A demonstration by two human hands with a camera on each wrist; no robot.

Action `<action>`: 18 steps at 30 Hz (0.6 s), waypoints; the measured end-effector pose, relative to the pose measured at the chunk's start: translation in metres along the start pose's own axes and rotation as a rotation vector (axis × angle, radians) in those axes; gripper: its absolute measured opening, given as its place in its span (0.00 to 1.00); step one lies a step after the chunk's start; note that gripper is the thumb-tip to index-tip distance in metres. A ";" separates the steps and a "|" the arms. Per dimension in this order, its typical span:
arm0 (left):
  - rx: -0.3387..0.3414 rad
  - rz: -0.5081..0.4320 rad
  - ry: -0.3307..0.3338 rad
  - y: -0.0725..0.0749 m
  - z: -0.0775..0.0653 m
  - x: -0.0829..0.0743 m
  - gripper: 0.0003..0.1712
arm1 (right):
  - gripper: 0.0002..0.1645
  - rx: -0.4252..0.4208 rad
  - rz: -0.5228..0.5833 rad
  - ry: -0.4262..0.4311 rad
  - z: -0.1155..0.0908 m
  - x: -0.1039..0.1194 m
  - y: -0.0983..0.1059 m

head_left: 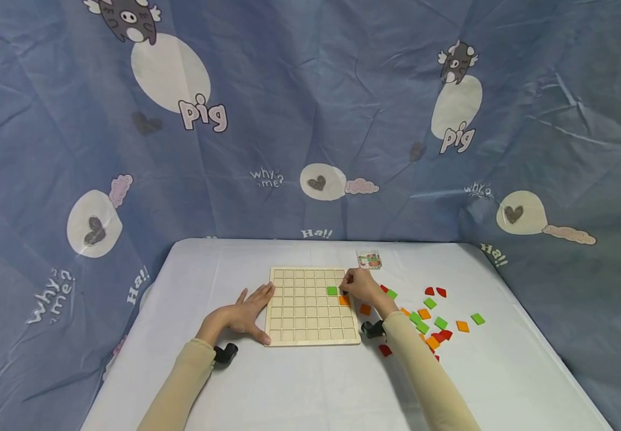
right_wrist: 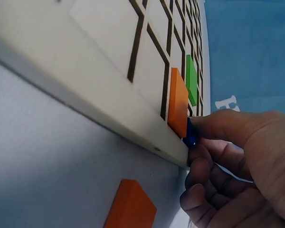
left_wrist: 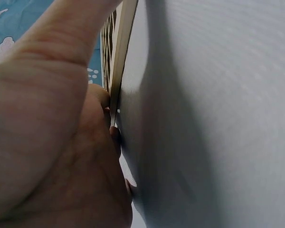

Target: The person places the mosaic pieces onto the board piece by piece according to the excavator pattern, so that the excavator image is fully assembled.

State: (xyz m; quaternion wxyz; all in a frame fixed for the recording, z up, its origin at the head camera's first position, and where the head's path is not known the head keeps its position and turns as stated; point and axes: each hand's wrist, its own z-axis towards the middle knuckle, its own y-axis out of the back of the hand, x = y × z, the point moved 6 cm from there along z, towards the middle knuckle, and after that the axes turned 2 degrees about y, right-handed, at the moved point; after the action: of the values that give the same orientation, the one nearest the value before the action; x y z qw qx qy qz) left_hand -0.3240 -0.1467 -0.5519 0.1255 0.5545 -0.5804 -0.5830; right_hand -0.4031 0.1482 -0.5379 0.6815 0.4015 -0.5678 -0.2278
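In the right hand [head_left: 363, 285], a blue piece [right_wrist: 191, 137] was pinched; beneath it lay the gridded wooden board [head_left: 310, 317], touched by the spread left hand [head_left: 243, 315]. Level lowering beside the orange square tile [right_wrist: 179, 103] was judged advisable.

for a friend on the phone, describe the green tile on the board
On the white table, find the wooden board. Near its right edge, beside the right hand, sits a green tile. It is the only green one there, unlike the orange tile.
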 end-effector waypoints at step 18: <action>0.000 0.007 0.026 -0.002 0.001 0.000 0.80 | 0.17 0.001 -0.028 -0.154 -0.045 -0.063 0.059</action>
State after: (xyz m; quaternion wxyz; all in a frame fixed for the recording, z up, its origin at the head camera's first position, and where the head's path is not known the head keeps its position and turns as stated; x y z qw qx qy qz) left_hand -0.3237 -0.1460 -0.5536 0.1353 0.5600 -0.5806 -0.5753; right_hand -0.3842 0.2433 -0.5295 0.6325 0.3907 -0.6130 -0.2673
